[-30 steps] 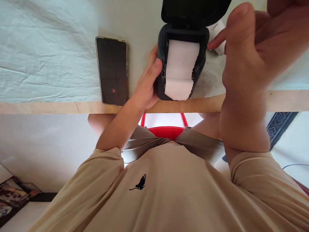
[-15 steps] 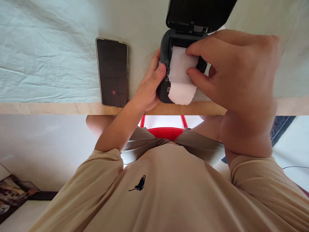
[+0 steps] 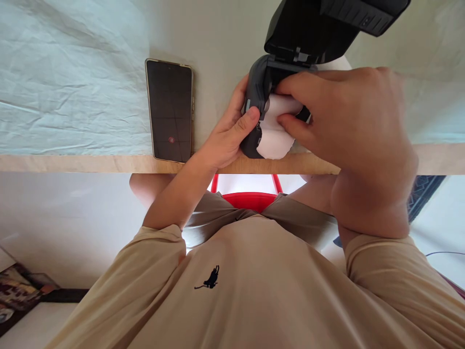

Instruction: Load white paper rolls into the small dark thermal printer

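Observation:
My left hand (image 3: pixel 236 126) grips the left side of a small black receipt printer (image 3: pixel 257 80), its thumb on the front edge. The printer is tilted, and its hinged lid (image 3: pixel 308 29) stands raised at the far side. A white paper roll (image 3: pixel 281 106) sits in the printer's bay, its loose end (image 3: pixel 276 144) hanging over the front edge. My right hand (image 3: pixel 341 111) reaches in from the right, thumb and forefinger closed on the roll. The right side of the bay is hidden behind that hand.
A dark-screened phone (image 3: pixel 170 109) lies on the cloth-covered table (image 3: pixel 72 87) to the left. The table's wooden edge (image 3: pixel 72 163) runs in front of my body. Something pale (image 3: pixel 339 64) shows behind my right hand. A red chair (image 3: pixel 249 201) is beneath me.
The printer has tilted and shifted slightly right, and its lid now shows more of its ridged part. My right thumb and forefinger have moved deeper around the paper roll.

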